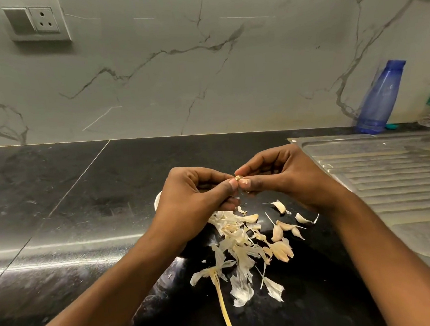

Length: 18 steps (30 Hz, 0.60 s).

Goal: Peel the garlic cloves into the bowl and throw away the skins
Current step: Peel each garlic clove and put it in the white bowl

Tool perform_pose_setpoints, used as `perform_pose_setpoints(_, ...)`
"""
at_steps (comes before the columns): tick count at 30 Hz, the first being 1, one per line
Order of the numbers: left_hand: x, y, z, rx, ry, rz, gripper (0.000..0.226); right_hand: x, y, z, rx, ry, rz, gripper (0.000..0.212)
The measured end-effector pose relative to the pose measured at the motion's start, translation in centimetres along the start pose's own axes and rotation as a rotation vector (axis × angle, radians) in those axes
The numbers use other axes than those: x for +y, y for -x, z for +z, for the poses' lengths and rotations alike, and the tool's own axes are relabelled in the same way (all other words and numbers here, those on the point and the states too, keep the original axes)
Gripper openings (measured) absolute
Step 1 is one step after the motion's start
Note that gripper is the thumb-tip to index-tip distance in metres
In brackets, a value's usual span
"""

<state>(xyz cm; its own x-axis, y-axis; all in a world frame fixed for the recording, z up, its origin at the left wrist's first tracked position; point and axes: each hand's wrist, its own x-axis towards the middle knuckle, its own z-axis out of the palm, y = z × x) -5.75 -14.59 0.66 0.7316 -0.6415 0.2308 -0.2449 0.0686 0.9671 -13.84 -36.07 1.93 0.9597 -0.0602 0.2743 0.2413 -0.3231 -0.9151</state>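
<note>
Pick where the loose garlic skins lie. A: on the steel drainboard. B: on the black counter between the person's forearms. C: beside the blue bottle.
B: the garlic skins lie scattered on the black counter, left of the drainboard.

Clove [239, 178] btwn fingers [232, 186], skins [234, 241] below

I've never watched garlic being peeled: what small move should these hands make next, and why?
Probably the right hand pulls the skin off the clove both hands pinch; skin seems to cling to it, so it isn't ready for the bowl behind the left hand.
</note>
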Motion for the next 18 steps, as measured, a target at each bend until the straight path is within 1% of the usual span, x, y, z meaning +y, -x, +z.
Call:
perform_pose_setpoints(4,-0.2,-0.1,-0.1,0.031,-0.012,0.03,0.015,-0.2,0.0,0.4,0.027,-0.01,-0.023,0.026)
perform_pose_setpoints(9,0.0,-0.2,-0.2,0.042,0.023,0.004,0.012,-0.2,-0.1,0.9,0.082,0.076,-0.102,0.023)
perform_pose_setpoints(18,0.1,-0.1,-0.3,0.025,0.126,-0.035,0.007,-0.2,-0.2,1.2,0.062,0.144,-0.175,0.023)
